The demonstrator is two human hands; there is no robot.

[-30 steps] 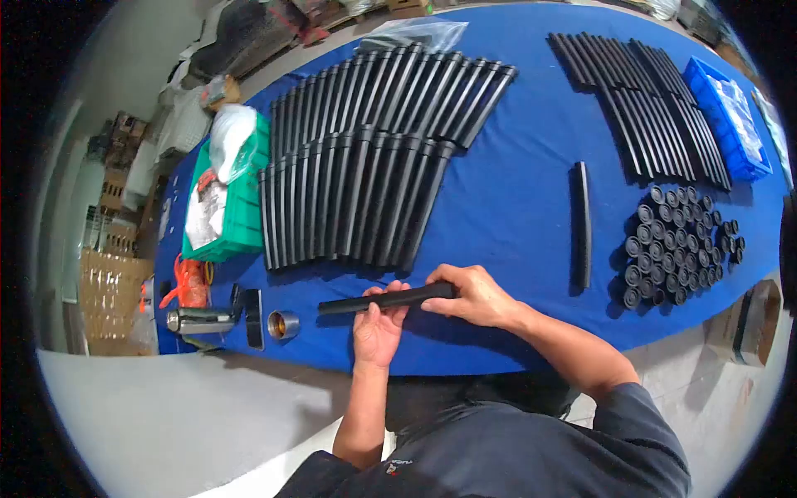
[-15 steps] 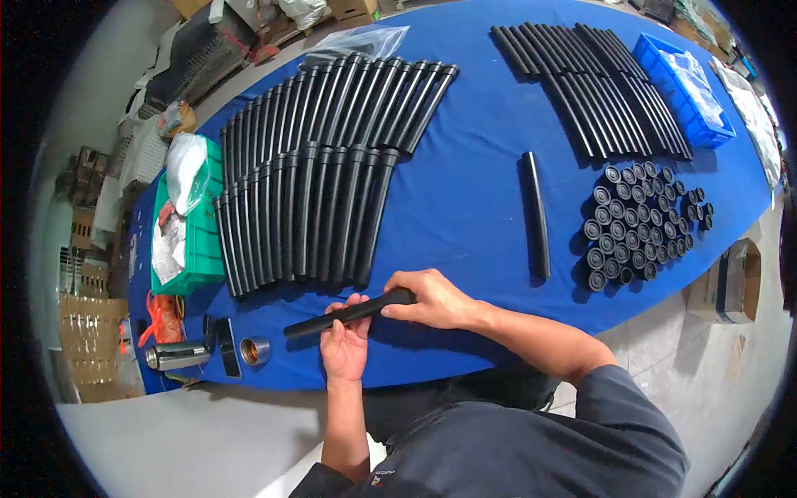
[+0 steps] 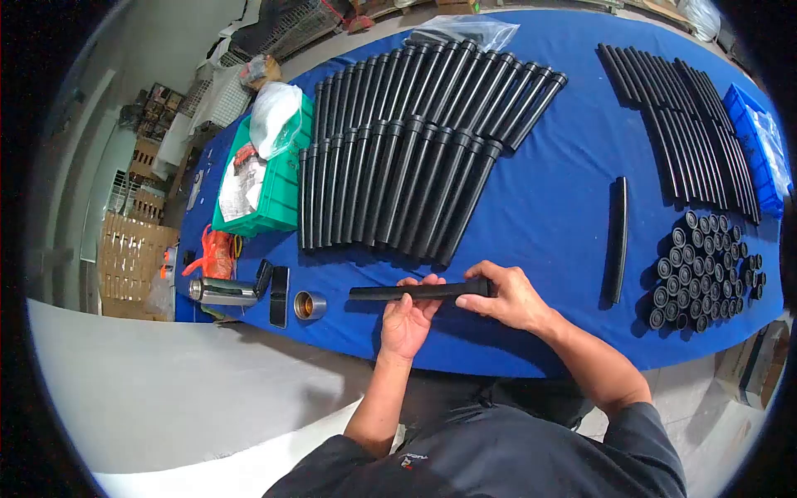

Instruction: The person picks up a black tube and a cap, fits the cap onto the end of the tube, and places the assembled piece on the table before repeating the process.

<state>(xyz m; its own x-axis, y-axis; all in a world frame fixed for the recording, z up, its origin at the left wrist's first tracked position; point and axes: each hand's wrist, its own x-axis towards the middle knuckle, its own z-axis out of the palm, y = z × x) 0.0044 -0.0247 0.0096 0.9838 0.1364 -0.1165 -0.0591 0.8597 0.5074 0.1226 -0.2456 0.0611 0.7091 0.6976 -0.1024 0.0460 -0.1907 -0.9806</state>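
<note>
A black tube (image 3: 378, 293) lies nearly level across my two hands, near the table's front edge. My left hand (image 3: 408, 322) grips it around the middle, with thumb and fingers on it. At its right end my right hand (image 3: 513, 300) is closed around a wider black part, mostly hidden by the fingers. Beyond my hands, capped black tubes (image 3: 398, 178) lie in two overlapping rows. One single black tube (image 3: 617, 241) lies apart on the right, beside a cluster of round black caps (image 3: 693, 270).
More black tubes (image 3: 681, 124) lie at the back right by a blue bin (image 3: 760, 149). At left are a green crate (image 3: 278, 187), a steel flask (image 3: 224, 291), a dark phone (image 3: 279, 297) and a metal cup (image 3: 310, 305). The blue cloth (image 3: 564, 191) covers the table.
The camera view has turned, so the table's things appear farther right. The held tube has gone from slanted to nearly level; both hands still hold it.
</note>
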